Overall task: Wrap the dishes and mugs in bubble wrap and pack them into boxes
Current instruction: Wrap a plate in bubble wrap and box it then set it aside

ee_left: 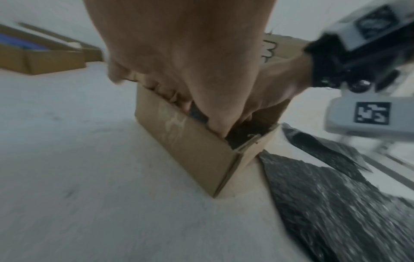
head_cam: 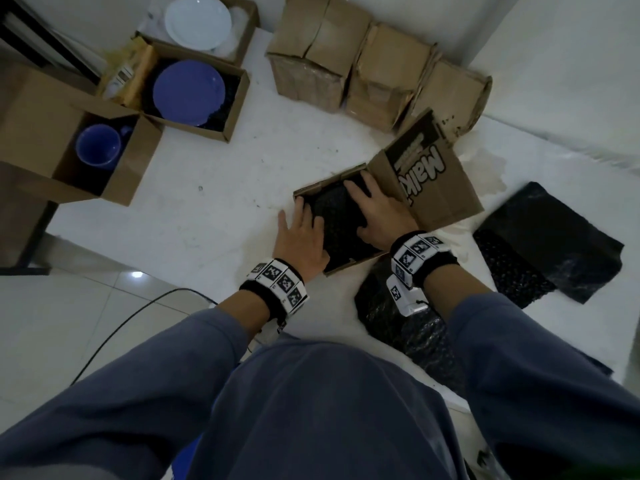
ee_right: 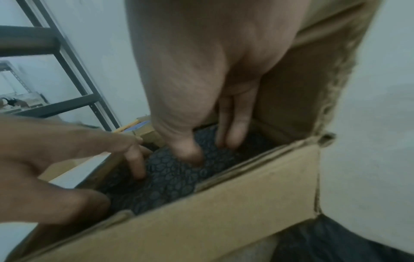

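An open cardboard box (head_cam: 329, 183) with a printed flap (head_cam: 426, 174) stands on the white table in front of me. Inside lies a bundle in black bubble wrap (head_cam: 336, 216). My left hand (head_cam: 311, 230) reaches in from the left, its fingers pushing down beside the bundle and its little finger outside the box wall. My right hand (head_cam: 360, 211) lies over the right half of the bundle. In the right wrist view its fingers (ee_right: 233, 131) and thumb press straight down on the bubble-wrapped bundle (ee_right: 170, 177). In the left wrist view the box (ee_left: 190, 147) is blurred.
At the left stand open boxes with a blue mug (head_cam: 98, 145), a blue plate (head_cam: 188, 91) and a white plate (head_cam: 197, 22). Three closed boxes (head_cam: 374, 74) line the back. Black bubble wrap sheets (head_cam: 547, 244) lie to the right, another (head_cam: 408, 327) near me.
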### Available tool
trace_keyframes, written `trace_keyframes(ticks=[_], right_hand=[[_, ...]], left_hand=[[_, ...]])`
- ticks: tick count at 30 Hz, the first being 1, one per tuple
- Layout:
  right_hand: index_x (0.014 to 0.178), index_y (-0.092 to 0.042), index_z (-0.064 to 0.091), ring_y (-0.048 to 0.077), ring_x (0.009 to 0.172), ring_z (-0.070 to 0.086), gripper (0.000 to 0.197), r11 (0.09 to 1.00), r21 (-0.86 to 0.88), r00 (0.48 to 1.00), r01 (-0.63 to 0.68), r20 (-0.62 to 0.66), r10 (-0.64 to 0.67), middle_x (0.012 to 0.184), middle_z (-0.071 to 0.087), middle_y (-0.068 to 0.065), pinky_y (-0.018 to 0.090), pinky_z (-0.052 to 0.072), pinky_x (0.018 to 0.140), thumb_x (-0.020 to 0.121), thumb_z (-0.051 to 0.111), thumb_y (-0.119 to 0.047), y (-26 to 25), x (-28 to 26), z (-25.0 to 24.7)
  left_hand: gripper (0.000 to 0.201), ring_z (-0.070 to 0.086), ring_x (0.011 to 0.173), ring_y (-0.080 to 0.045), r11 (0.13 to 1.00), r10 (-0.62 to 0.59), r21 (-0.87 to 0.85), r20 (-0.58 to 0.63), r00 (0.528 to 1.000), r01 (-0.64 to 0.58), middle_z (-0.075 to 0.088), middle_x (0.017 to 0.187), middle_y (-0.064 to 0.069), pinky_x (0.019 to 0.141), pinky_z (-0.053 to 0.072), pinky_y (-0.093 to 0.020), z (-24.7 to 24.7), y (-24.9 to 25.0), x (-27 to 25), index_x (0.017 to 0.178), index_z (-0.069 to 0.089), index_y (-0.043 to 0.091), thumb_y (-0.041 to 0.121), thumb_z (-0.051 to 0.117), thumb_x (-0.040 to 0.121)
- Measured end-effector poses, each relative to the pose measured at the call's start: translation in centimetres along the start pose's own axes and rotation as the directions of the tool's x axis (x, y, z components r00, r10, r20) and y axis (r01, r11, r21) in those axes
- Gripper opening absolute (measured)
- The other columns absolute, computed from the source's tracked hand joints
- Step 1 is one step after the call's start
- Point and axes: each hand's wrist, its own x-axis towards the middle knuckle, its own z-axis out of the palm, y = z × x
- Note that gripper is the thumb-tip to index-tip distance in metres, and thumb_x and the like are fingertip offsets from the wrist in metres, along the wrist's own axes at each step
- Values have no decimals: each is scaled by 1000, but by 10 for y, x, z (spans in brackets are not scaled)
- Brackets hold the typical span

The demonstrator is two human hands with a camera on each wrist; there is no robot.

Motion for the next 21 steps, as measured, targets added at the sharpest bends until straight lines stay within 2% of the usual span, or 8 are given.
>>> trace_keyframes(ticks=[3,6,8,10,12,14,18,21], right_hand=[[132,-13,52,30,97,60,50,964,207,949,166,-298,-100,141,42,8,39,55,78,83,66,-11,7,-16,-3],[110,-10,64,23,79,59,26,952,216,859,219,-505,-83,113,56,7,29,48,64,84,65,-7,15,-43,-4],[103,-10,65,22,79,60,18,959,205,806,196,-591,-38,106,57,5,32,50,60,85,64,-8,18,-59,-1],[96,-11,67,22,76,61,11,966,188,750,175,-661,-7,99,59,4,36,51,57,85,65,-10,21,-74,3],[87,-11,62,19,66,56,5,970,211,699,121,-712,68,87,56,0,34,48,52,84,66,-12,24,-87,3],[83,-14,50,14,58,46,21,932,359,635,51,-732,247,74,48,-4,33,42,49,83,71,-16,26,-96,1],[104,-14,42,12,53,41,45,694,707,511,135,-650,562,65,40,-6,35,45,52,78,79,-21,25,-98,-13],[114,-23,52,5,54,43,39,624,763,544,169,-600,586,62,45,-3,19,42,57,82,75,-21,27,-93,-26]], left_hand=[[46,37,138,-32,896,28,-427,-216,976,-120,28,150,-14,90,52,-43,15,-15,-7,117,50,15,39,69,83],[32,28,144,-22,795,56,-567,-286,957,-216,36,140,-6,86,53,-37,30,-25,-17,105,56,19,37,71,84],[26,16,149,-18,780,94,-578,-271,958,-240,40,134,-3,89,47,-33,37,-30,-19,104,60,21,26,72,82],[26,20,145,-17,810,112,-529,-287,951,-256,47,127,-3,84,49,-33,40,-29,-21,105,65,19,17,72,81],[26,34,134,-17,852,109,-454,-333,937,-260,57,115,-3,75,57,-38,43,-23,-23,105,69,17,13,74,80],[27,45,124,-20,882,74,-412,-356,932,-228,64,107,-1,72,58,-41,44,-13,-25,104,70,17,16,77,78],[15,56,103,-25,914,55,-342,-431,901,-219,64,100,-3,69,54,-42,47,10,-32,89,74,15,20,79,76],[15,54,92,-26,931,20,-323,-418,908,-169,54,100,-5,63,51,-41,48,27,-34,86,74,16,22,81,74]])
